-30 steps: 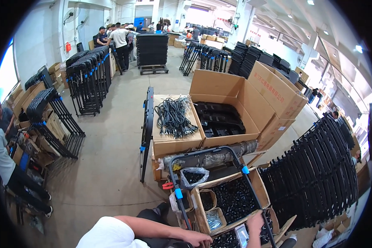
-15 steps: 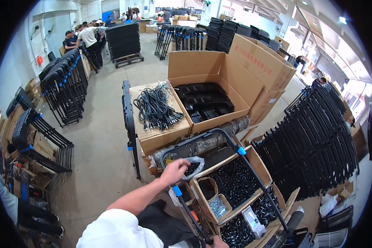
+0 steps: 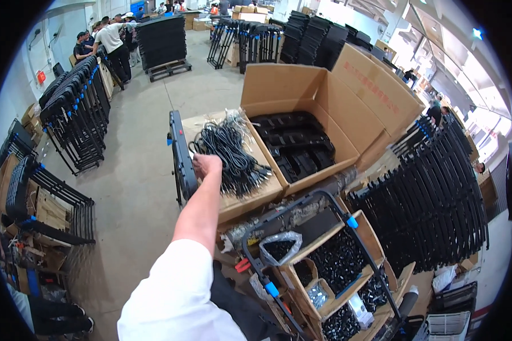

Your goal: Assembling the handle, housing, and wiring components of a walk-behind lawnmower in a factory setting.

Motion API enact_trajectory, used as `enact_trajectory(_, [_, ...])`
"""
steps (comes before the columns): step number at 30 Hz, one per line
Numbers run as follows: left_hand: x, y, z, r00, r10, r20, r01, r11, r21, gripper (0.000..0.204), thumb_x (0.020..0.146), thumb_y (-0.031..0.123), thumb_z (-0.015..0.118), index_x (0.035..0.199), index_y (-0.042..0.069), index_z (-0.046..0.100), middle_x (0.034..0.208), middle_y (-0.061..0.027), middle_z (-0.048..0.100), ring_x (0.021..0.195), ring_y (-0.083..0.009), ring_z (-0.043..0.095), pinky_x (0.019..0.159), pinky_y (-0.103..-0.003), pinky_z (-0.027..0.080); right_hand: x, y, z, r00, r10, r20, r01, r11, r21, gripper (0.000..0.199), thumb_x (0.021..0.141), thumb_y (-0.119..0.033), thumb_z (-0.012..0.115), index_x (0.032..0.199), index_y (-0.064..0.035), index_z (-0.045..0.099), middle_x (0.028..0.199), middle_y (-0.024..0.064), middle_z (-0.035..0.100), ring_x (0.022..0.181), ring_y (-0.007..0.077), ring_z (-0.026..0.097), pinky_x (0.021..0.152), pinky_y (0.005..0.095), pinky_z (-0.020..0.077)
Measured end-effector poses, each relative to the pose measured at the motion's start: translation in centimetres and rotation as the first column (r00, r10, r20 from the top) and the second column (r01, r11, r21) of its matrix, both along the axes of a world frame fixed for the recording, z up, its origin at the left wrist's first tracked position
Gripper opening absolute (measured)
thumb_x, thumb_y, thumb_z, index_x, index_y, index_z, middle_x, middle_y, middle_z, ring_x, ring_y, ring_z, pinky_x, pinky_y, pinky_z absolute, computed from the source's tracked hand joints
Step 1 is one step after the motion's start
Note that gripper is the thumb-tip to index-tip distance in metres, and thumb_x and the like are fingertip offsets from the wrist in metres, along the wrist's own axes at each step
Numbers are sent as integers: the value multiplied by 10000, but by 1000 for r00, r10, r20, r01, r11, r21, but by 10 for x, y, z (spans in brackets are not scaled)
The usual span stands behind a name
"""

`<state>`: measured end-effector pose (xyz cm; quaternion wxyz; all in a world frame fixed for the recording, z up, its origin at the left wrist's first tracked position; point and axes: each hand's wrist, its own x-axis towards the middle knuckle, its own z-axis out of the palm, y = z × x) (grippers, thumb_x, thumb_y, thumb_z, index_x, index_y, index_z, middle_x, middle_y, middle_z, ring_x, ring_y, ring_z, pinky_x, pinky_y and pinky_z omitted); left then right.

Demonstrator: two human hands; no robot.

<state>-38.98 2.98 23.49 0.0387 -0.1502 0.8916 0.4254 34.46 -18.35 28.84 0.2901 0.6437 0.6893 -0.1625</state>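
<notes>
My left hand [image 3: 207, 165] reaches forward to the left edge of a tangled pile of black cables [image 3: 227, 150]. Its fingers are curled closed, and what they hold, if anything, is hidden. The cables lie on a cardboard box [image 3: 242, 207]. Just left of the hand stands an upright black panel with a frame [image 3: 182, 150]. Nearer me, a black tubular frame with blue clips [image 3: 321, 196] lies across a parts box [image 3: 370, 227] filled with small black pieces. A clear plastic bag [image 3: 281, 248] of dark bits sits inside the frame. My right hand is out of view.
A large open carton [image 3: 330, 122] holds black moulded parts [image 3: 293, 142]. Stacked black frames [image 3: 426, 199] rise on the right. Rows of folded frames [image 3: 77, 111] stand to the left. Several people [image 3: 111, 42] gather at the far left. A loaded pallet [image 3: 168, 69] stands beyond.
My left hand has moved from the plastic bag forward and left to the cable pile. My right hand, earlier at the frame's lower edge, has left view. The view has shifted.
</notes>
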Motion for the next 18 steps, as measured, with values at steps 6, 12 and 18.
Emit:
enact_trajectory(6, [-142, -47, -77, 818, 473, 326, -562, 777, 283, 417, 1045, 232, 402, 1340, 34, 619, 1395, -193, 655, 1243, -370, 651, 1056, -495, 512, -46, 11, 11, 997, -18, -71, 27, 992, 122, 496, 1090, -399, 462, 1132, 20, 722, 1122, 225, 739, 1022, 410, 700, 869, 551, 545])
enact_trajectory(12, [-76, -12, -20, 971, 29, 239, -46, 997, 65, 557, 867, 228, 681, 1351, -27, 574, 1386, -237, 642, 1276, -370, 644, 1130, -472, 482, -24, -6, -3, 993, -63, 103, 68, 997, -42, 455, 1062, -344, 504, 1280, 30, 642, 1223, 281, 694, 1138, 435, 675, 926, 534, 529])
enact_trajectory(18, [-98, 0, 43, 984, -48, 173, -29, 909, 415, 683, 897, 248, 614, 1454, -68, 379, 1401, -354, 582, 1316, -466, 594, 1143, -498, 449, -25, -4, -1, 997, -24, 76, 29, 998, -57, 440, 1064, -324, 495, 1274, 32, 645, 1222, 278, 695, 1135, 435, 675, 924, 533, 529])
